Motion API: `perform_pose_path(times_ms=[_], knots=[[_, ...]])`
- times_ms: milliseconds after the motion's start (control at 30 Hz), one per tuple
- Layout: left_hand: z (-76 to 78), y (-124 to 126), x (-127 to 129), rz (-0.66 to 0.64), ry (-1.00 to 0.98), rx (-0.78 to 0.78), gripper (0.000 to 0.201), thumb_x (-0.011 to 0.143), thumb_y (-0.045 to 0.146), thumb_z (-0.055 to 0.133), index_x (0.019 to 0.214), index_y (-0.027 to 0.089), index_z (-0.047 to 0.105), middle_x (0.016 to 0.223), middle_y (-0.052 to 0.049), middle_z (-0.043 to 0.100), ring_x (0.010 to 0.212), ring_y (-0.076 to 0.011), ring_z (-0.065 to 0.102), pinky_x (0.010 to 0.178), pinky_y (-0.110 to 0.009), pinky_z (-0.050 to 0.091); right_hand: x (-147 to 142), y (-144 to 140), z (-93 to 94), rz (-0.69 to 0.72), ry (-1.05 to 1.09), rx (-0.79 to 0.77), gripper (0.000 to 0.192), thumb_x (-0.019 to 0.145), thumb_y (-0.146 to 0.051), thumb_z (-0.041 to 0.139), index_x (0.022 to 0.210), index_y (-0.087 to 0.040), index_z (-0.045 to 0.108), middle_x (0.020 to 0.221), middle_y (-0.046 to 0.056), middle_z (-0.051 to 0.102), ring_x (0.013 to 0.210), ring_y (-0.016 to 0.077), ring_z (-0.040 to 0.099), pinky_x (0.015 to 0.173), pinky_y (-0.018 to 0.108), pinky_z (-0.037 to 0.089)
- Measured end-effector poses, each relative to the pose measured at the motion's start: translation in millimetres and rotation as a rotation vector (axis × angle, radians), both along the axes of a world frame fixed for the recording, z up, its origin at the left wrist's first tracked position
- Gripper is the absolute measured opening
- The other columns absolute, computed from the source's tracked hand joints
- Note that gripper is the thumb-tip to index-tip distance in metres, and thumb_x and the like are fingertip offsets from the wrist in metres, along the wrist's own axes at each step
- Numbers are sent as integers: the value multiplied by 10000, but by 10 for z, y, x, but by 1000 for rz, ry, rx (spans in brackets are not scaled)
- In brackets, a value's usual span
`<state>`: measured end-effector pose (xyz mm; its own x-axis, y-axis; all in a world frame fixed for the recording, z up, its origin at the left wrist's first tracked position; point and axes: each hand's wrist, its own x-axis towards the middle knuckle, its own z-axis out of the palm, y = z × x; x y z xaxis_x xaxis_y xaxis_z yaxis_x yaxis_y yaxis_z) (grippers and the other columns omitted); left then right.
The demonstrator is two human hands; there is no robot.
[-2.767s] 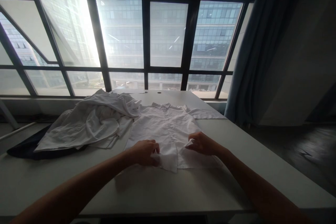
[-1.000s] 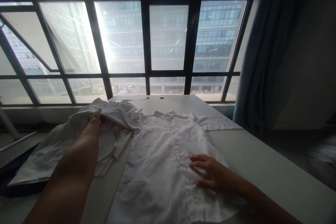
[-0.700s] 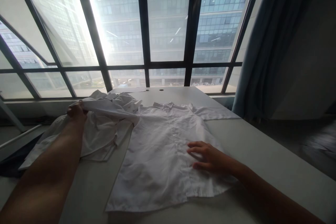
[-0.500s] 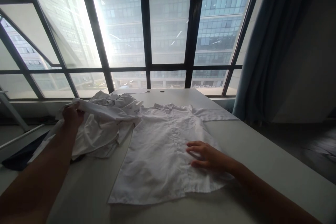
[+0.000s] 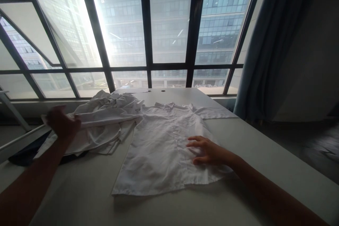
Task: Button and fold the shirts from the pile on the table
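A white button-front shirt (image 5: pixel 156 148) lies spread on the white table, its collar toward the window and its hem toward me. One sleeve stretches out to the right. The other sleeve (image 5: pixel 106 116) extends left across a heap of crumpled white clothes (image 5: pixel 97 139). My left hand (image 5: pixel 63 122) is at the outer end of that left sleeve, smeared by motion, so its grip cannot be made out. My right hand (image 5: pixel 208 151) rests open, fingers apart, on the right front of the shirt near the button strip.
Something dark blue (image 5: pixel 29 150) lies under the heap at the table's left side. Large black-framed windows (image 5: pixel 169 28) stand beyond the table (image 5: pixel 270 155). A blue-grey curtain (image 5: pixel 254 67) hangs at the right. A pale metal frame (image 5: pixel 17 113) shows at far left.
My left hand has moved outward to the left and a little down, and the sleeve it held raised now lies lower and straighter across the heap. My right hand stays on the shirt.
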<state>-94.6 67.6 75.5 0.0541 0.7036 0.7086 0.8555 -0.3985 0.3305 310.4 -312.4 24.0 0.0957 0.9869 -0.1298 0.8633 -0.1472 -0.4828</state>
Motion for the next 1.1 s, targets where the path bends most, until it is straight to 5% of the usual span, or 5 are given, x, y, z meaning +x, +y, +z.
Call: perform_pose_path(times_ms=[200, 367, 600, 900, 1100], knots=[[-491, -639, 911, -895, 585, -269, 451, 897, 484, 514, 1213, 190, 643, 1382, -116, 588, 1271, -272, 532, 1096, -409, 390, 1, 16, 37, -47, -77, -143, 963, 680, -759, 668, 1498, -308, 430, 1636, 74, 214, 1483, 402, 151, 1180, 614, 116], [-774, -958, 1042, -1113, 721, -410, 644, 853, 604, 577, 1415, 295, 524, 1548, -91, 413, 1433, -313, 356, 1164, -474, 299, 17, -79, 110, -19, -58, -171, 1025, 615, -762, 716, 1499, -333, 421, 1640, 64, 203, 1476, 416, 172, 1175, 614, 154], [-673, -742, 973, -1092, 609, -413, 507, 884, 629, 509, 1224, 287, 662, 1315, -75, 643, 1223, -283, 578, 1052, -410, 434, 493, 30, -8, -189, -195, 191, 753, 870, -699, 467, 1457, -227, 490, 1506, 119, 464, 1391, 345, 398, 1145, 537, 295], [-541, 433, 1484, -592, 566, -265, 427, 997, 336, 392, 1256, 85, 620, 1349, -209, 598, 1268, -325, 532, 1105, -481, 313, 1531, 554, -225, -532, -280, 191, 595, 950, -470, 405, 1430, -131, 501, 1476, 164, 491, 1424, 345, 335, 1160, 440, 253], [-702, 950, 1381, -501, 647, -401, 441, 965, 402, 406, 1292, 212, 633, 1464, -136, 518, 1392, -337, 413, 1140, -539, 246, 1991, 749, -237, -553, -281, 224, 571, 925, -526, 435, 1330, -160, 604, 1426, 150, 534, 1406, 360, 334, 1146, 452, 248]])
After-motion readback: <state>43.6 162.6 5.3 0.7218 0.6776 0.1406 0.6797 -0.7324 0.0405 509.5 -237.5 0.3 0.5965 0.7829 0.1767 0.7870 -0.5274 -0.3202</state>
